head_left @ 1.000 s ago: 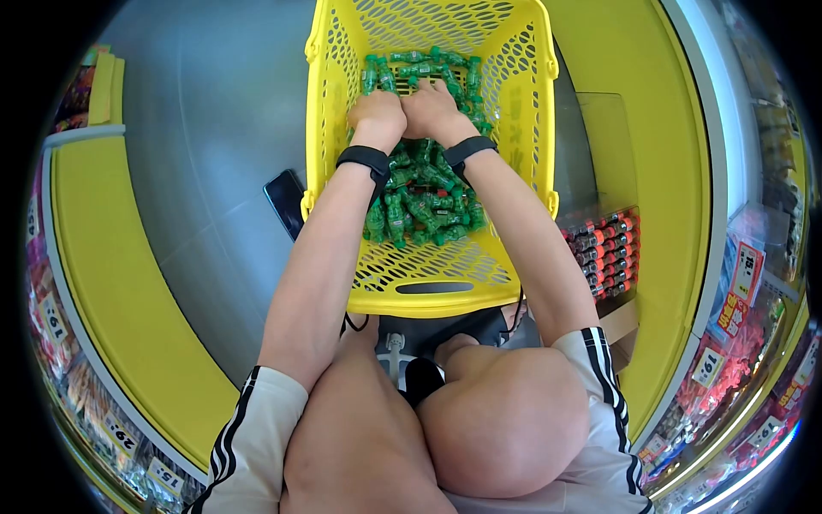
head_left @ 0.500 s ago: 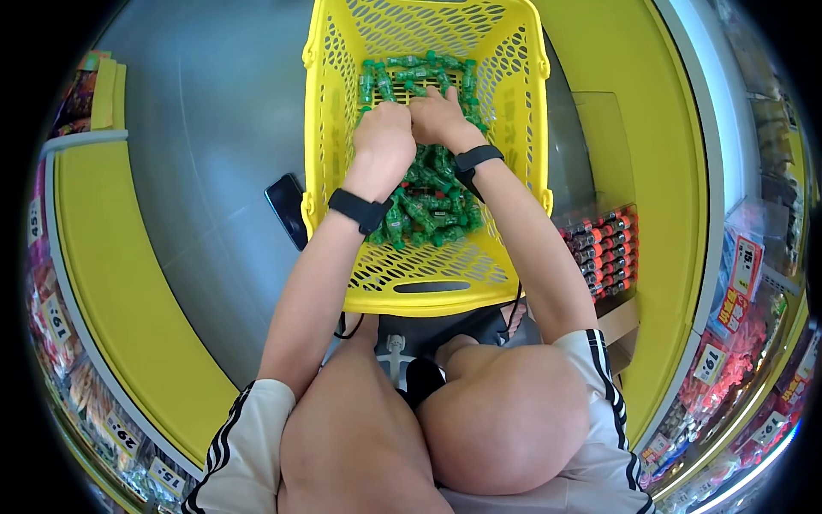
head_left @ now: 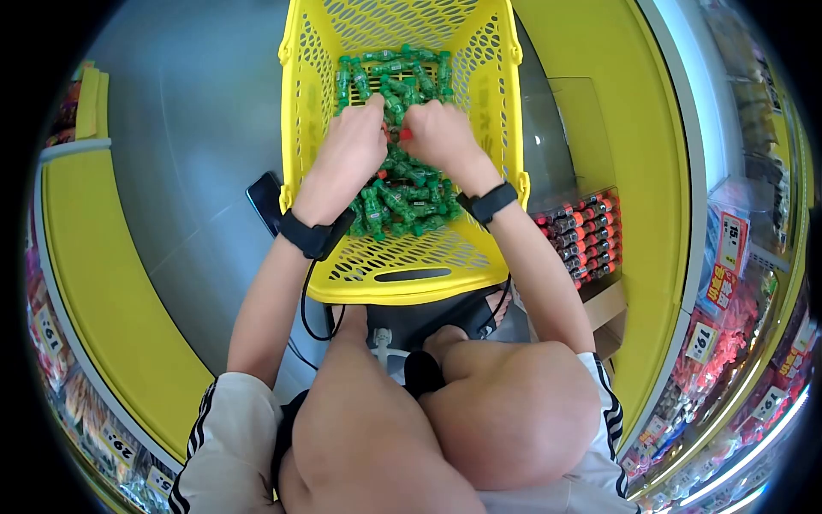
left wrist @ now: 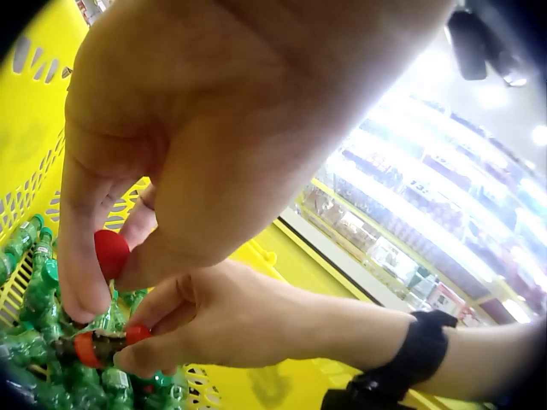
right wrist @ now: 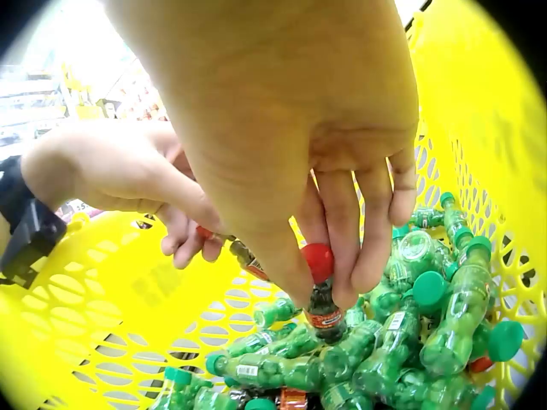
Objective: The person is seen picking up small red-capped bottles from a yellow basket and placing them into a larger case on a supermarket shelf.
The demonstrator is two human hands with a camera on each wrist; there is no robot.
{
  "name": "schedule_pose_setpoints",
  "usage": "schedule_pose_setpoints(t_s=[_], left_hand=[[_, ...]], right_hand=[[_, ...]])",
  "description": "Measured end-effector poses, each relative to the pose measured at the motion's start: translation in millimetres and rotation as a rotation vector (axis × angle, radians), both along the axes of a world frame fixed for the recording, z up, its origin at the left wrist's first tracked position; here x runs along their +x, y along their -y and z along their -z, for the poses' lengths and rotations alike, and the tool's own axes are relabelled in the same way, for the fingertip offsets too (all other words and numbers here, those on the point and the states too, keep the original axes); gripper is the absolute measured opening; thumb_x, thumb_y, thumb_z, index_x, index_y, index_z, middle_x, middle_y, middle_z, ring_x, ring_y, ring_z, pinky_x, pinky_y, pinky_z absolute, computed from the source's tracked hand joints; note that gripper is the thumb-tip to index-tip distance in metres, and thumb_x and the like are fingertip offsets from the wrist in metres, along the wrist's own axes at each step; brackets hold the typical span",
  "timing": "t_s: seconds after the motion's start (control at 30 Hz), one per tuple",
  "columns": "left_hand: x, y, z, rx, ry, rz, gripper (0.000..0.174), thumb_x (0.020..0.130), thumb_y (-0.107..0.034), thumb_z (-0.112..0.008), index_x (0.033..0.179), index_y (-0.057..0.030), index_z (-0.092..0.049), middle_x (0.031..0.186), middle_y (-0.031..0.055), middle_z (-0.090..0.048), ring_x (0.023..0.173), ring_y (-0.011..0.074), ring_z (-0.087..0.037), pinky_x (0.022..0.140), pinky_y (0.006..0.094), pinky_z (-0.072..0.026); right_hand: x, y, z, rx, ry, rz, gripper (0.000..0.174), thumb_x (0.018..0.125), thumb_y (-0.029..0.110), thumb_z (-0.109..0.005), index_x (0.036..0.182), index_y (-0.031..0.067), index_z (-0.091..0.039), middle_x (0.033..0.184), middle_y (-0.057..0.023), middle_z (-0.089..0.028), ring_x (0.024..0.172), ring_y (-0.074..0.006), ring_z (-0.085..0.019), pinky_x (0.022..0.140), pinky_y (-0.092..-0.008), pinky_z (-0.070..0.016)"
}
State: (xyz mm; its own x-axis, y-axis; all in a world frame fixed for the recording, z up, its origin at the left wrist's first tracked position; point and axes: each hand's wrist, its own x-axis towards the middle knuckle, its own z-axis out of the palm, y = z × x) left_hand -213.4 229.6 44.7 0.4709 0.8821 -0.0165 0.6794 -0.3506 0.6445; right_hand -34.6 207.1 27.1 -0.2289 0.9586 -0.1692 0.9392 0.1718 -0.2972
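Note:
Over the yellow basket (head_left: 295, 128), my left hand (head_left: 353, 141) pinches a small dark bottle by its red cap (left wrist: 112, 254); part of its body (right wrist: 248, 258) shows in the right wrist view. Beside it, my right hand (head_left: 441, 137) grips a second small dark bottle (right wrist: 325, 309), thumb and fingers around its red cap (right wrist: 318, 260). Many small green bottles (head_left: 398, 204) with green caps lie heaped below both hands. Several others line the basket's far end. A few red caps and dark bottles show among the green ones.
To the right of the basket, a clear tray (head_left: 591, 236) holds rows of dark bottles with red caps. A phone (head_left: 264, 201) lies on the floor at the left. Yellow shelf bases (head_left: 103, 257) flank both sides, and a cardboard box (head_left: 606, 313) sits near the right knee.
The hands have moved apart and back toward the body from the far part of the basket. Red caps now show at the fingers. The head view has shifted slightly, moving the basket left.

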Motion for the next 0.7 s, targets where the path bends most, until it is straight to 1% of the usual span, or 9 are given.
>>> schedule_pose_setpoints(t_s=[0.07, 0.2, 0.27, 0.3, 0.37, 0.4, 0.5, 0.53, 0.7], left_hand=[[-1.3, 2.1, -4.1, -0.051, -0.023, 0.047, 0.017, 0.087, -0.002, -0.07, 0.098, 0.0044, -0.058, 0.088, 0.0249, -0.072, 0.09, 0.0479, -0.069, 0.078, 0.057, -0.0532], [-5.9, 10.7, -14.0, -0.062, -0.103, 0.161, 0.019, 0.084, -0.001, -0.072, 0.099, 0.003, -0.06, 0.087, 0.0232, -0.071, 0.089, 0.0464, -0.069, 0.078, 0.0557, -0.0537], [-8.0, 11.6, -7.1, -0.025, -0.071, 0.293, 0.019, 0.083, -0.002, -0.073, 0.097, 0.0021, -0.061, 0.087, 0.0225, -0.07, 0.089, 0.0456, -0.067, 0.079, 0.0552, -0.0536], [-8.4, 9.6, -5.8, -0.027, -0.072, 0.294, 0.019, 0.083, -0.002, -0.073, 0.097, 0.0021, -0.061, 0.087, 0.0225, -0.07, 0.089, 0.0456, -0.067, 0.079, 0.0552, -0.0536], [-8.8, 5.4, -9.1, 0.105, -0.07, 0.347, 0.017, 0.083, -0.003, -0.074, 0.094, 0.0016, -0.062, 0.086, 0.0223, -0.069, 0.088, 0.046, -0.066, 0.078, 0.0552, -0.0537], [-8.0, 3.6, -13.8, 0.104, -0.072, 0.344, 0.017, 0.083, -0.003, -0.074, 0.094, 0.0016, -0.062, 0.086, 0.0223, -0.069, 0.088, 0.046, -0.066, 0.078, 0.0552, -0.0537], [-7.8, -0.6, -32.5, 0.008, -0.141, 0.352, 0.017, 0.083, -0.003, -0.074, 0.093, 0.001, -0.061, 0.087, 0.0223, -0.069, 0.09, 0.0456, -0.066, 0.079, 0.0546, -0.054], [-9.4, 0.4, -38.5, -0.001, -0.127, 0.349, 0.017, 0.083, -0.003, -0.074, 0.093, 0.0009, -0.061, 0.087, 0.0223, -0.069, 0.09, 0.0457, -0.067, 0.079, 0.0544, -0.0543], [-17.7, 20.7, -48.9, -0.045, -0.082, 0.317, 0.018, 0.084, -0.003, -0.074, 0.094, 0.0006, -0.06, 0.087, 0.0219, -0.07, 0.089, 0.0456, -0.069, 0.078, 0.054, -0.0549]], right_hand=[[-3.2, 13.1, -2.4, -0.004, -0.017, -0.007, 0.016, 0.077, 0.017, -0.08, 0.084, 0.0033, -0.076, 0.086, -0.022, -0.076, 0.08, -0.041, -0.077, 0.071, -0.0513, -0.0636], [-14.8, 24.7, -7.3, -0.005, -0.048, -0.037, 0.018, 0.078, 0.02, -0.082, 0.086, 0.0056, -0.077, 0.085, -0.02, -0.076, 0.08, -0.0398, -0.077, 0.072, -0.0506, -0.0635], [-17.7, 26.0, -14.6, -0.019, -0.041, -0.064, 0.02, 0.076, 0.023, -0.085, 0.086, 0.0085, -0.078, 0.085, -0.0182, -0.075, 0.081, -0.0391, -0.077, 0.071, -0.0505, -0.0631], [-17.5, 24.7, -15.3, -0.021, -0.042, -0.063, 0.02, 0.076, 0.023, -0.085, 0.086, 0.0085, -0.078, 0.085, -0.0182, -0.075, 0.081, -0.0391, -0.077, 0.071, -0.0505, -0.0631], [-14.9, 20.4, -16.5, -0.031, -0.015, -0.015, 0.02, 0.075, 0.023, -0.085, 0.087, 0.0092, -0.077, 0.086, -0.0185, -0.076, 0.082, -0.0396, -0.077, 0.072, -0.0503, -0.0631], [-10.8, 18.9, -19.6, -0.05, -0.071, -0.022, 0.02, 0.076, 0.021, -0.084, 0.088, 0.0077, -0.077, 0.085, -0.0199, -0.075, 0.082, -0.0408, -0.076, 0.073, -0.0503, -0.0631], [-3.5, 16.2, -28.6, -0.021, -0.062, -0.065, 0.019, 0.077, 0.021, -0.083, 0.087, 0.0063, -0.077, 0.085, -0.0212, -0.075, 0.083, -0.0418, -0.076, 0.075, -0.0507, -0.063], [1.5, 15.9, -33.1, -0.03, -0.074, -0.091, 0.017, 0.081, 0.023, -0.078, 0.084, 0.0069, -0.079, 0.08, -0.0206, -0.074, 0.08, -0.0428, -0.073, 0.076, -0.0524, -0.0608], [5.9, 34.2, -53.5, -0.049, -0.029, -0.13, 0.019, 0.08, 0.025, -0.082, 0.085, 0.0073, -0.079, 0.078, -0.0205, -0.073, 0.078, -0.0422, -0.073, 0.074, -0.0523, -0.0604]])
